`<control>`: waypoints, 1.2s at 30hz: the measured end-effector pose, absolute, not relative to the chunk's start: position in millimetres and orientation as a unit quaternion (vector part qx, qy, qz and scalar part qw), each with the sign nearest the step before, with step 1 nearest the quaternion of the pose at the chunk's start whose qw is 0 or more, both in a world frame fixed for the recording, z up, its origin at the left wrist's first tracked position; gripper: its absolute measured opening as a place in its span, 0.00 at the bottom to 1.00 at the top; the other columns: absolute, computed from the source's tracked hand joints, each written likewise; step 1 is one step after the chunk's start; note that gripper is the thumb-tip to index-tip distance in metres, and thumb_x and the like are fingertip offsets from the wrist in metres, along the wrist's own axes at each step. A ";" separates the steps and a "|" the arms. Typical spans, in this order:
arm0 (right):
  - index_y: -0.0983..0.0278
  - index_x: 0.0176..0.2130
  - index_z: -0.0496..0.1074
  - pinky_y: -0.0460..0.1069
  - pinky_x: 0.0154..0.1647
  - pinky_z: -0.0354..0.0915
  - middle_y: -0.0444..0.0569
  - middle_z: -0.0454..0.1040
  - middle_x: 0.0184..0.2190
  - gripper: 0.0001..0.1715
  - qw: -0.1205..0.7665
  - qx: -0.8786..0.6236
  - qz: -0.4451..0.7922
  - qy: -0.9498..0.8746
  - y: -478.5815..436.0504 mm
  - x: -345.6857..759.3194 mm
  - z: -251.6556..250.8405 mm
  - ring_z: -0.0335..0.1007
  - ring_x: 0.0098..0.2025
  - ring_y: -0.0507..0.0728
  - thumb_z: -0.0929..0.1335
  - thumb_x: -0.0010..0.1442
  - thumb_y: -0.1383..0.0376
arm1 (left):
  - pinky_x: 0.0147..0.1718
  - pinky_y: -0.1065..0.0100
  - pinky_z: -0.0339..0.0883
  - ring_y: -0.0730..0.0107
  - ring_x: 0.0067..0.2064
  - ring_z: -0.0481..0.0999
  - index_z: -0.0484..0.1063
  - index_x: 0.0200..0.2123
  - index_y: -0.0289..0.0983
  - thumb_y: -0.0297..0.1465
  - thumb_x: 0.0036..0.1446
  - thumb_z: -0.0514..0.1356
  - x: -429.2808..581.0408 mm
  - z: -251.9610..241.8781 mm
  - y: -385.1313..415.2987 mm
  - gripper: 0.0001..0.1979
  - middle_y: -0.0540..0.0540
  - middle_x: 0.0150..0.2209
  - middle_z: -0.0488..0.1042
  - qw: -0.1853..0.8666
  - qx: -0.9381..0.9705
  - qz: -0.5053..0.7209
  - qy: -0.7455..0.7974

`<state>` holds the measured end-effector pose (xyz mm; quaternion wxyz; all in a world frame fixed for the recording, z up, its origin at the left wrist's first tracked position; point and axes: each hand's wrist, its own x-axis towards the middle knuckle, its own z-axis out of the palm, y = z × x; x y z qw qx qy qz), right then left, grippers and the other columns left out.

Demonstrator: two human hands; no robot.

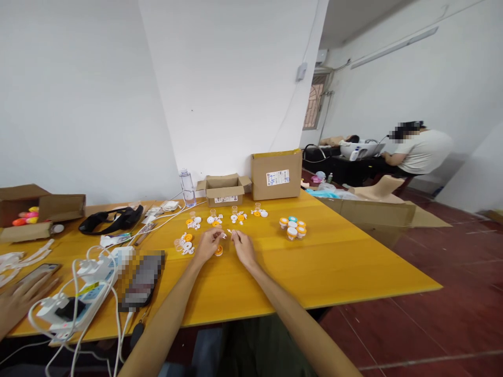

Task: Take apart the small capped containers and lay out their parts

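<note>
My left hand (209,244) is closed in a pinch on a small white plastic part (223,235). Just across from it, the fingers of my right hand (244,248) pinch a thin white piece (229,231); its exact kind is too small to make out. An orange ring-shaped cap (219,251) lies on the table by my left hand. Around my hands are small groups of orange discs (188,237), white discs (197,220), clear cups (178,245) and small white pieces. To the right stands a cluster of capped cups (292,231) with orange, white and teal tops.
Behind the parts stand an open carton (225,196), a closed cardboard box (276,175) and a clear bottle (187,187). Leftward lie a phone (143,280), a power strip (96,296) with cables and a black strap (112,219). Another person's hand (27,298) rests far left.
</note>
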<state>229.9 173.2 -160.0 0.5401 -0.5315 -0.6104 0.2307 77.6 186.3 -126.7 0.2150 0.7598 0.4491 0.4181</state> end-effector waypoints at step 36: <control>0.59 0.38 0.74 0.51 0.44 0.63 0.46 0.74 0.37 0.12 0.394 -0.453 0.159 -0.784 152.2 219.6 -147.6 0.70 0.41 0.58 0.74 0.51 0.68 | 0.38 0.64 0.67 0.62 0.36 0.76 0.77 0.32 0.39 0.29 0.57 0.55 69.9 -125.5 189.7 0.10 0.45 0.34 0.79 0.102 0.698 0.445 0.552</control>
